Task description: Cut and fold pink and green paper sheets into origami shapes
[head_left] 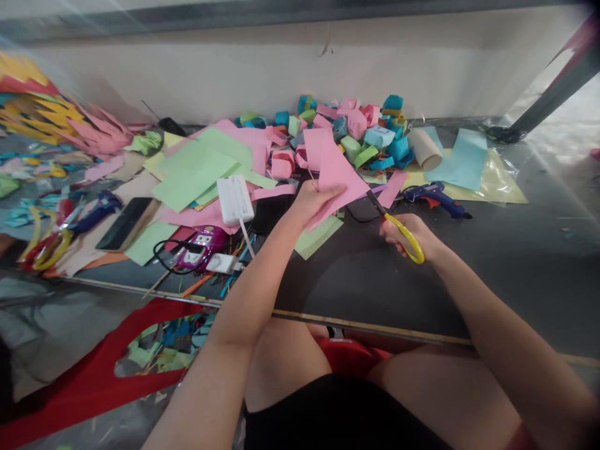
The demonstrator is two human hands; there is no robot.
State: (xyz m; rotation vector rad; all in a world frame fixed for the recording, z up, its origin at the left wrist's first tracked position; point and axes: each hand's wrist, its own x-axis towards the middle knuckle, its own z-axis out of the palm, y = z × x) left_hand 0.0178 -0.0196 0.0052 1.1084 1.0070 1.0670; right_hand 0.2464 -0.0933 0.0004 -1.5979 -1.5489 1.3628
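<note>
A pink sheet of paper [335, 164] is pinched in my left hand [315, 201], thumb on its near face, and it stands raised above the table. My right hand [407, 234] grips yellow-handled scissors [413, 240]. Their dark blades point up and left, reaching the paper's lower right edge. Whether the blades are parted there is hard to see. Under the paper lies a pale green sheet [319, 237]. Just right of the scissors rests a blue glue gun [435, 197].
Curled paper strips [370, 134] are heaped along the wall, beside a cardboard tube [424, 149]. A white power strip [235, 200], green sheets [201, 165], a purple device [201, 247] and more scissors [49, 250] lie leftward. A red bag [117, 350] of scraps hangs below the table edge.
</note>
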